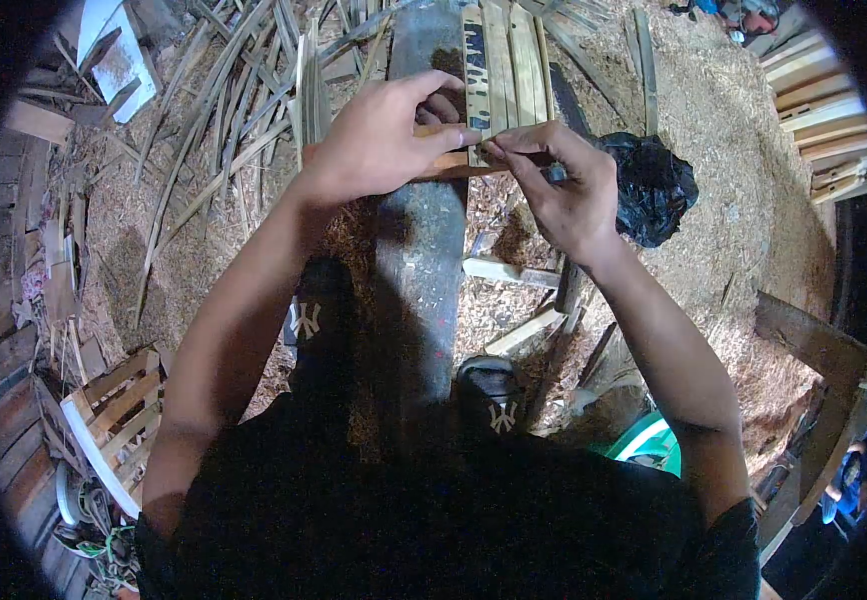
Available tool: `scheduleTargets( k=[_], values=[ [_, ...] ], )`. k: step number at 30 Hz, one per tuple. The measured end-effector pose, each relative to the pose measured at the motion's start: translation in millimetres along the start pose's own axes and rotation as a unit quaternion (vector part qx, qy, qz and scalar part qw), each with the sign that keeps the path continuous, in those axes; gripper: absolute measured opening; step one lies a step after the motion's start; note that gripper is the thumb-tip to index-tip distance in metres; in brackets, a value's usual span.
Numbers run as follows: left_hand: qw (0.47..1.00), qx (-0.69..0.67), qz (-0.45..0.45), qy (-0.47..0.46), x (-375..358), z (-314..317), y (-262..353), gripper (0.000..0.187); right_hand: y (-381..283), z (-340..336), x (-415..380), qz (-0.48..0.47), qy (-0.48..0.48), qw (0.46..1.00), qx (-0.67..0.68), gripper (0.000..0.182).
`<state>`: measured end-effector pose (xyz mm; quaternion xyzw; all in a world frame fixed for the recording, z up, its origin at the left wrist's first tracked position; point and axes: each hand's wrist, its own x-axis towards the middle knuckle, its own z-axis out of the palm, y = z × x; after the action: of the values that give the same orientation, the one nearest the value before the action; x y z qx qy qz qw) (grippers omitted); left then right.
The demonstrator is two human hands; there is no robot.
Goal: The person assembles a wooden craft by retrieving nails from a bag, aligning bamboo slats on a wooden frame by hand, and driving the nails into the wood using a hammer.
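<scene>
My left hand (pixel 386 138) is over the bench beam, thumb stretched right and the other fingers curled apart from it. Its thumb tip meets the fingertips of my right hand (pixel 572 188), which are pinched together. Whatever the right fingers hold is too small to make out. Just beyond the fingertips lie several pale wooden slats (pixel 514 65), side by side, pointing away from me. Along their left edge runs a strip with dark blotches (pixel 475 62). An orange-brown wooden piece (pixel 446 168) lies crosswise below my hands, partly hidden by them.
The long grey beam (pixel 416 270) runs between my feet. A crumpled black plastic bag (pixel 652 190) lies right of my right hand. Loose thin strips (pixel 224 95) pile up at the left. Offcuts (pixel 510 272) lie on sawdust. A wooden frame (pixel 824 350) stands right; a green basin (pixel 651 440) is near my right arm.
</scene>
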<state>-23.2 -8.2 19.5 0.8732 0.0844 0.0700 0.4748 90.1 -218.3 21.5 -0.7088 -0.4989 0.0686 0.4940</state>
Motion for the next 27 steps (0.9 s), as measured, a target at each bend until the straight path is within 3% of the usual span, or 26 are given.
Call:
scheduleTargets(
  k=[11,19,22,27],
  values=[
    [1.0,-0.003,-0.009,0.003,-0.6,0.0,2.8,0.045,-0.9,-1.5,0.8,-0.151,-0.012,0.984,-0.096,0.026],
    [0.999,0.017,0.029,0.013,1.2,1.2,-1.6,0.043,3.1,-3.0,-0.1,-0.129,-0.008,0.988,-0.088,0.024],
    [1.0,-0.027,0.002,0.009,0.6,3.7,-2.5,0.043,2.2,-2.7,-0.6,-0.131,-0.008,0.988,-0.084,0.024],
    [1.0,0.01,-0.009,-0.002,-1.0,-2.6,9.0,0.04,3.4,-2.4,-1.5,-0.139,-0.01,0.986,-0.089,0.026]
  ],
)
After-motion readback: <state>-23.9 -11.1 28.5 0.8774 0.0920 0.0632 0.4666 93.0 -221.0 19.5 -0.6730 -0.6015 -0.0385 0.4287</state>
